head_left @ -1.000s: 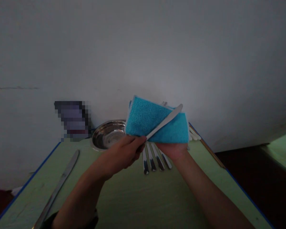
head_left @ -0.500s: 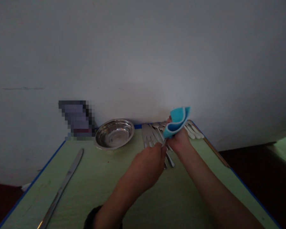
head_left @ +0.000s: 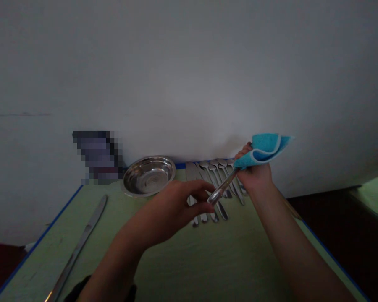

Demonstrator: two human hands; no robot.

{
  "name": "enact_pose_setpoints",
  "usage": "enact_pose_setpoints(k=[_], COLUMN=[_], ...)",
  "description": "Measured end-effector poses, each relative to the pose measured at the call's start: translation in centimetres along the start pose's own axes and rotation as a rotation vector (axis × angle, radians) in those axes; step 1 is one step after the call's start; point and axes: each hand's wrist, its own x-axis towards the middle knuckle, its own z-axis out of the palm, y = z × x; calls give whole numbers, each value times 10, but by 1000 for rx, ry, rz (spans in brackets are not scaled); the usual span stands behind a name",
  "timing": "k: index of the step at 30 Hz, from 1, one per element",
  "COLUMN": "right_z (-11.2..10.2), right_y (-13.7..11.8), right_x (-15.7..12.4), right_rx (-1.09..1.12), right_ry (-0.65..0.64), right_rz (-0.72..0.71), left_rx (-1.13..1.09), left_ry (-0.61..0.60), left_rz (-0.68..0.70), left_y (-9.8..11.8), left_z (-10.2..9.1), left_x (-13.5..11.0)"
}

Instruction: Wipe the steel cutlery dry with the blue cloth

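Note:
My right hand is closed around a folded blue cloth, which is wrapped over the blade end of a table knife. The knife's handle sticks out toward my left hand. That hand has its fingers loosely spread, with the fingertips right at the handle's end. Whether they touch it is unclear. Both hands hover above the green table.
A row of several spoons and knives lies at the table's far edge under my hands. A steel bowl stands to their left by the white wall. A lone long knife lies at the left. The table's blue edges drop off on both sides.
My right hand moved right and up with the cloth, sliding it along the knife toward the blade end. My left hand loosened its grip on the handle and opened.

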Motion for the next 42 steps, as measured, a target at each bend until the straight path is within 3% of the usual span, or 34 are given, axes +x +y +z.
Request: enact_pose_setpoints(k=[6, 9, 14, 18, 22, 27, 32, 35, 42], right_z=[6, 10, 15, 14, 11, 10, 10, 11, 9], right_y=[17, 37, 66, 71, 72, 74, 73, 73, 79], right_x=[-11, -24, -45, -51, -47, -46, -46, -45, -50], right_rx=[-8, -86, -145, -99, -86, -60, -63, -56, -117], right_ry=[-38, -24, -13, -75, -33, -7, 4, 22, -12], right_rz=[16, 39, 203, 195, 186, 147, 112, 105, 146], left_rx=[247, 357, 476, 502, 514, 694, 690, 683, 443], left_ry=[310, 377, 545, 582, 588, 723, 958, 924, 592], left_rz=[67, 69, 56, -64, -124, 8, 122, 119, -27], left_y=[-7, -11, -17, -16, -13, -6, 0, -2, -15], left_z=[0, 0, 2, 4, 6, 15, 22, 21, 18], left_x=[7, 10, 12, 13, 14, 14, 14, 16, 22])
